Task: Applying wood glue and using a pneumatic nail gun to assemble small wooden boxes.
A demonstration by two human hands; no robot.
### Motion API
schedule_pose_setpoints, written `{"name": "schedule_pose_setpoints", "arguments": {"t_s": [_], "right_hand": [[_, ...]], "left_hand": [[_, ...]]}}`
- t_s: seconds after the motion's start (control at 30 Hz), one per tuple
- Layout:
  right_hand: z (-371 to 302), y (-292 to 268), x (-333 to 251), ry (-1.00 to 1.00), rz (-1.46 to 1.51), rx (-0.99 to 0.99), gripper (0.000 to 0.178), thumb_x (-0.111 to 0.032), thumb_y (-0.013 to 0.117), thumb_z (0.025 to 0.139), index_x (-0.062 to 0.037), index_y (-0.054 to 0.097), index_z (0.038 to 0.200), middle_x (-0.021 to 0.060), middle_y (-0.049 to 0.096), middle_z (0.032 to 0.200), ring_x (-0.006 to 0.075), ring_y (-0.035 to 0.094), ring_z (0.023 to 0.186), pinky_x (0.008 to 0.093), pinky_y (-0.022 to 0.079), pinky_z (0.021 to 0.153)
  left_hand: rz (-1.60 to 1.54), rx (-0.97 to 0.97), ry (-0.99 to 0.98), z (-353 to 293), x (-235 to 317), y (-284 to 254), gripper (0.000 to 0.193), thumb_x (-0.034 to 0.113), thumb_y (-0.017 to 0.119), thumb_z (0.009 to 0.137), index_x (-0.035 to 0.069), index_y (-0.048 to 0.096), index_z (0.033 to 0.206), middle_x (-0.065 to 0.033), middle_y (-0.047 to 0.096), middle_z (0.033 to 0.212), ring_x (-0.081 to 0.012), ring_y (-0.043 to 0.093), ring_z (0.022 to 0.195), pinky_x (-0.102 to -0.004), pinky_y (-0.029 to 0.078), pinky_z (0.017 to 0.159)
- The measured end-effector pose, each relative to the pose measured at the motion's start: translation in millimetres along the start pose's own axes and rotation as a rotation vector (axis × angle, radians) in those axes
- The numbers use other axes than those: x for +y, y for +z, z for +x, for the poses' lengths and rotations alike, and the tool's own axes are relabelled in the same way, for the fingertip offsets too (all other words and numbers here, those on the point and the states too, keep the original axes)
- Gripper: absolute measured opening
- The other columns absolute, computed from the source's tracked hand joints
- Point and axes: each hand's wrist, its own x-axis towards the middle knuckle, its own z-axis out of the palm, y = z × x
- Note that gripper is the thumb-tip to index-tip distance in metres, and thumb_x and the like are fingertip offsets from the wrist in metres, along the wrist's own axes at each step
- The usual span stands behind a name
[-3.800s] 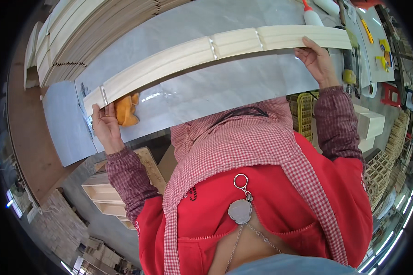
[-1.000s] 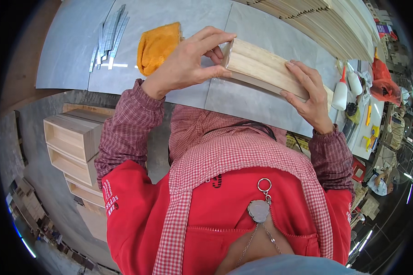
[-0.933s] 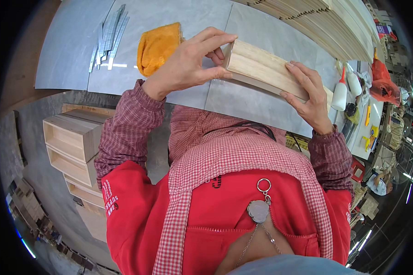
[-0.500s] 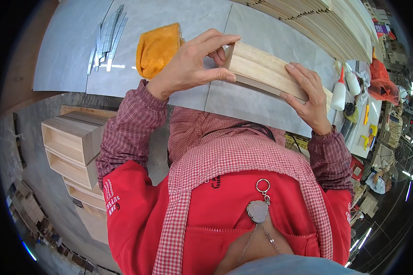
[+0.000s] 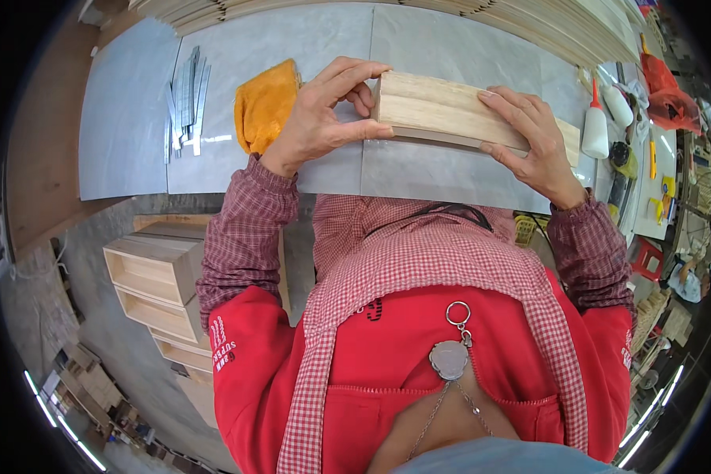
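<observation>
A long, pale wooden box (image 5: pixel 434 107) is held over the grey tabletop, one long side facing up. My left hand (image 5: pixel 332 110) grips its left end, thumb at the near edge and index finger at the far edge. Across the right part of the box lies my right hand (image 5: pixel 531 138), fingers on the upper face and thumb on the near edge. The inside of the box is hidden. Just left of my left hand sits a folded orange cloth (image 5: pixel 265 107).
Thin metal strips (image 5: pixel 188 99) lie on the table's left. Stacked wooden boards (image 5: pixel 308 9) line the far edge. At right stand a white glue bottle with a red tip (image 5: pixel 596 130) and another white bottle (image 5: pixel 618 107). Open wooden boxes (image 5: pixel 146 268) are stacked low on the left.
The view has shifted, so the table and stacked boxes appear further right and lower. Both hands keep their hold on the wooden box, which now appears more level.
</observation>
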Motion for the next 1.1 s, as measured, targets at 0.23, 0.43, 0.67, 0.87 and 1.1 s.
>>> {"name": "schedule_pose_setpoints", "arguments": {"t_s": [0.23, 0.43, 0.67, 0.87, 1.1], "right_hand": [[-2, -4, -1, 0.003, 0.011, -0.023, 0.057, -0.016, 0.073, 0.071, -0.0114, 0.058, 0.125, 0.0067, 0.056, 0.126, 0.0236, 0.051, 0.107, 0.0341, 0.039, 0.096], [-3, -2, 0, 0.009, 0.053, -0.009, 0.057, -0.016, 0.073, 0.071, -0.0127, 0.058, 0.125, 0.0059, 0.057, 0.125, 0.0224, 0.052, 0.105, 0.0331, 0.039, 0.094], [-4, 1, 2, 0.003, 0.072, 0.032, 0.055, -0.018, 0.073, 0.072, -0.0165, 0.059, 0.125, 0.0034, 0.059, 0.122, 0.0191, 0.053, 0.100, 0.0306, 0.039, 0.090], [-4, 1, 4, -0.012, 0.036, 0.035, 0.055, -0.019, 0.073, 0.072, -0.0168, 0.059, 0.125, 0.0031, 0.059, 0.122, 0.0189, 0.053, 0.099, 0.0305, 0.039, 0.090], [-6, 2, 5, -0.044, -0.004, 0.067, 0.054, -0.021, 0.072, 0.072, -0.0174, 0.059, 0.125, 0.0030, 0.059, 0.122, 0.0198, 0.053, 0.098, 0.0310, 0.038, 0.090]], "left_hand": [[0.081, 0.061, 0.046, -6, 4, 8, 0.066, 0.005, 0.081, 0.065, 0.007, 0.056, 0.126, -0.0054, 0.053, 0.111, -0.0114, 0.055, 0.079, -0.0203, 0.049, 0.074], [0.130, 0.060, 0.075, -7, 3, 9, 0.067, 0.007, 0.081, 0.066, 0.007, 0.055, 0.128, -0.0062, 0.052, 0.113, -0.0122, 0.055, 0.081, -0.0206, 0.050, 0.075], [0.312, 0.127, 0.146, -13, 2, 21, 0.061, 0.009, 0.076, 0.072, 0.003, 0.054, 0.128, -0.0094, 0.051, 0.118, -0.0148, 0.055, 0.086, -0.0228, 0.050, 0.075], [0.621, 0.340, 0.170, -26, 12, 42, 0.048, 0.010, 0.073, 0.077, 0.000, 0.058, 0.121, -0.0114, 0.055, 0.112, -0.0160, 0.056, 0.084, -0.0238, 0.051, 0.074], [0.398, 0.539, 0.078, -26, 36, 66, 0.026, 0.008, 0.071, 0.078, -0.002, 0.064, 0.101, -0.0099, 0.061, 0.091, -0.0152, 0.056, 0.073, -0.0236, 0.050, 0.065]]}}
